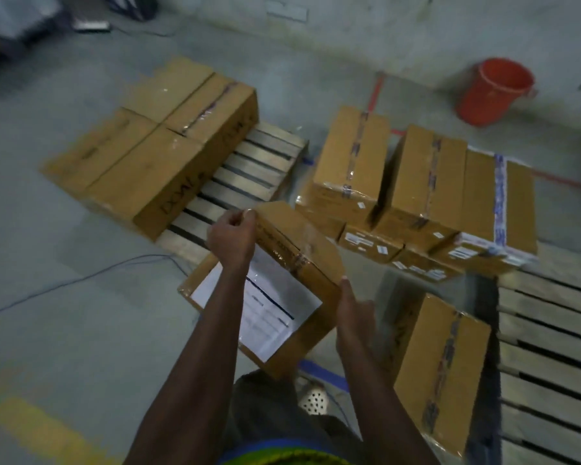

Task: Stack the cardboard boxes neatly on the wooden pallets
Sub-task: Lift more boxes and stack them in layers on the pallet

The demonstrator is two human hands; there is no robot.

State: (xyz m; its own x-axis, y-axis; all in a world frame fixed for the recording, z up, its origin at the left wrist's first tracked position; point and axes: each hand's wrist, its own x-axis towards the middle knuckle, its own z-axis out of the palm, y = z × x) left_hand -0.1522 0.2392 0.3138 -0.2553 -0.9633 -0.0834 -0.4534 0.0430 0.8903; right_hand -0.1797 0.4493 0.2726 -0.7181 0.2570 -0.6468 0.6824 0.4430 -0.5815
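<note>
I hold a taped cardboard box [302,260] with a white paper label up in front of me, tilted. My left hand [232,234] grips its far top-left corner. My right hand [353,310] presses flat against its right side. Beyond it lies a wooden pallet [255,169] whose left half carries several flat boxes [148,139] packed side by side; its right slats are bare. A second pallet [547,350] on the right holds a stack of several boxes [426,196] at its far end. One more box [440,367] stands beside that pallet, near my right arm.
A red bucket [497,90] stands by the far wall at the upper right. A thin cable [81,280] runs across the concrete floor on the left. Blue tape [322,372] and red lines mark the floor. Dark equipment sits at the top left.
</note>
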